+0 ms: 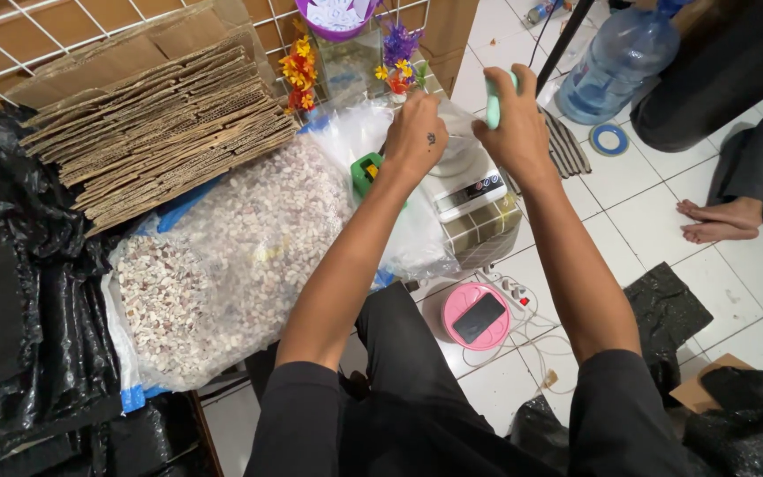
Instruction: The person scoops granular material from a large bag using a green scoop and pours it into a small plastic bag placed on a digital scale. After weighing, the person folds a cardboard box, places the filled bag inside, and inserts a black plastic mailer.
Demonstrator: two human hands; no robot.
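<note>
We look down over our own two arms to a white digital scale standing on a box against the far wire rack. Our right hand is closed around a pale green handle, most likely a scoop, though the working end is hidden behind the fingers. Our left hand is curled at the mouth of a small clear plastic bag held over the scale; whether it pinches the film or only steadies it we cannot tell. To the left lies a big clear sack of small pale pebbles, bulging and seemingly little emptied. A flattened stack of cardboard rests beyond it, with black plastic sheeting at the far left. Near us on the white tiles sits a pink round container with a dark phone on its lid, beside a white power strip. At the far right stands a large blue water bottle, and another person's bare feet rest on the floor. We judge the portioning to be at an early stage: one small bag is being filled and weighed, no finished bags are in sight, and nearly the whole sack remains.
</note>
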